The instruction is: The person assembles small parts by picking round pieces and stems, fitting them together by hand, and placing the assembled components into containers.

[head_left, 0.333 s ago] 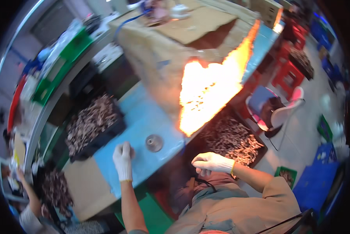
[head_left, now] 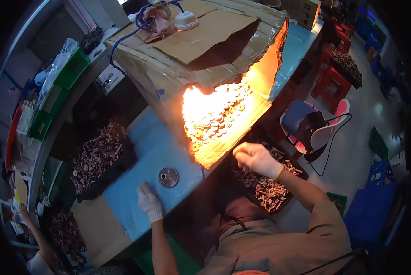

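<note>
Both my hands wear white gloves. My left hand point(head_left: 149, 202) is over the blue tabletop point(head_left: 123, 201), just nearer than a round metal disc point(head_left: 168, 177) with a raised centre. Its fingers look curled in, and anything inside them is hidden. My right hand point(head_left: 258, 160) hovers beyond the table edge, above a dark tray of small brownish pieces point(head_left: 272, 192). Its fingers are bent together; I cannot make out what they hold. Ahead, a cardboard box point(head_left: 146, 68) glows brightly inside, with many small round discs point(head_left: 217, 120) lying in its opening.
On the box lie a cardboard flap point(head_left: 205, 39), a white lamp fitting point(head_left: 186, 20) and a blue cable point(head_left: 114, 48). A dark tray of pieces point(head_left: 97, 158) stands left. Rightward are a chair point(head_left: 306, 123) and red stools point(head_left: 331, 85). Another person's arm point(head_left: 36, 229) shows far left.
The view has shifted and the glare has eased, so the discs in the box now show. My left hand has come lower, nearer me; my right hand has risen toward the box's lower edge.
</note>
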The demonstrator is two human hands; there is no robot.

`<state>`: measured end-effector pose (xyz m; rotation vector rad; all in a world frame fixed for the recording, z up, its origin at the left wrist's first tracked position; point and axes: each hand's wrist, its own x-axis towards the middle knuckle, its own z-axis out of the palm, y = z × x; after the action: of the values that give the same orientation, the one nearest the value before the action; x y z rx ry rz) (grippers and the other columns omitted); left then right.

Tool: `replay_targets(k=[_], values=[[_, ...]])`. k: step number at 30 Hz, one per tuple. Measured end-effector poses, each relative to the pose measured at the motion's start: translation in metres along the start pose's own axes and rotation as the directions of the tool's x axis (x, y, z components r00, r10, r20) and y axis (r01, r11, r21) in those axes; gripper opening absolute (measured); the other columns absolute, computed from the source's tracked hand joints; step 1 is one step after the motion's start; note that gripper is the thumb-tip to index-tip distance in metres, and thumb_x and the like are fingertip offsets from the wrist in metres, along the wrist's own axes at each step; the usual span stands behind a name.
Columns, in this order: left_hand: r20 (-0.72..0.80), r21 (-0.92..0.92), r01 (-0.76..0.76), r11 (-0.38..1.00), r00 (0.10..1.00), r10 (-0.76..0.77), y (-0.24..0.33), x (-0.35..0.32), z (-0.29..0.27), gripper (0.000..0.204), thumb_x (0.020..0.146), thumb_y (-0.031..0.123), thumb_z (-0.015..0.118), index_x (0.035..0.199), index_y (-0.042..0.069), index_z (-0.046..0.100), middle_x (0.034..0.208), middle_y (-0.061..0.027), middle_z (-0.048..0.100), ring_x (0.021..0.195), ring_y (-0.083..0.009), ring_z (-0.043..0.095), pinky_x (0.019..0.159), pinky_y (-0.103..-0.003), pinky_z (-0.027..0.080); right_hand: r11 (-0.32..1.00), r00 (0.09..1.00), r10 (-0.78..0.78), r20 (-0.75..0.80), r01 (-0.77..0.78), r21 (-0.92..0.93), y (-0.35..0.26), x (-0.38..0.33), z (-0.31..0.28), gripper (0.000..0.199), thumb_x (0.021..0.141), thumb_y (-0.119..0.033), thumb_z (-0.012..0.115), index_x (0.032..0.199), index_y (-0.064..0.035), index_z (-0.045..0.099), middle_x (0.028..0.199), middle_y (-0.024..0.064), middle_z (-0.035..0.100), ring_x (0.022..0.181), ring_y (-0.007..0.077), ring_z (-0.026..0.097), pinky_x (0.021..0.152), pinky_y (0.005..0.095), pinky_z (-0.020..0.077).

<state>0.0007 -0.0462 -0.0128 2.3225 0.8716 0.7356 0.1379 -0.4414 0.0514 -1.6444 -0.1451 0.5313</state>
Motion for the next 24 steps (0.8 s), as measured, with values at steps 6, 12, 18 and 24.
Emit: replay_targets(k=[6,12,18,24], values=[[-0.075,0.389,-0.393,0.833,0.888,0.454,0.004,0.006,0.006,0.035,0.104,0.026,0.063,0.130,0.003,0.067,0.133,-0.0204,0.065,0.123,-0.0414,0.060,0.107,-0.048,0.047,0.482,0.650,-0.752,-0.113,0.425,-0.766,-0.032,0.151,-0.044,0.030,0.097,-0.037,0.072,0.106,-0.0089,0.078,0.086,0.0191,0.074,0.081,0.0392,0.072,0.074,0.0504,0.0562],[0.018,0.347,-0.248,0.904,0.966,0.258,-0.009,0.009,0.010,0.033,0.099,0.019,0.063,0.125,-0.001,0.067,0.135,-0.0227,0.063,0.127,-0.0426,0.057,0.112,-0.051,0.042,0.249,0.950,-0.284,0.128,0.202,-0.947,-0.063,0.256,-0.054,0.030,0.093,-0.036,0.073,0.090,-0.0058,0.076,0.076,0.0182,0.071,0.078,0.0358,0.073,0.071,0.0495,0.0558],[0.034,0.380,-0.262,0.887,0.962,0.270,-0.006,0.013,0.011,0.032,0.100,0.019,0.062,0.124,-0.001,0.067,0.134,-0.0224,0.062,0.126,-0.0426,0.058,0.111,-0.052,0.042,0.309,0.971,-0.195,0.141,0.197,-0.930,-0.065,0.286,-0.047,0.026,0.094,-0.032,0.072,0.092,-0.0058,0.075,0.075,0.0158,0.069,0.075,0.0339,0.071,0.069,0.0470,0.0553],[0.038,0.376,-0.274,0.885,0.959,0.281,-0.007,0.013,0.012,0.031,0.100,0.018,0.062,0.124,0.000,0.067,0.134,-0.0221,0.062,0.125,-0.0427,0.058,0.110,-0.052,0.043,0.333,0.972,-0.202,0.124,0.187,-0.924,-0.059,0.284,-0.045,0.023,0.095,-0.028,0.070,0.094,-0.0059,0.073,0.074,0.0135,0.068,0.073,0.0320,0.070,0.067,0.0446,0.0548]])
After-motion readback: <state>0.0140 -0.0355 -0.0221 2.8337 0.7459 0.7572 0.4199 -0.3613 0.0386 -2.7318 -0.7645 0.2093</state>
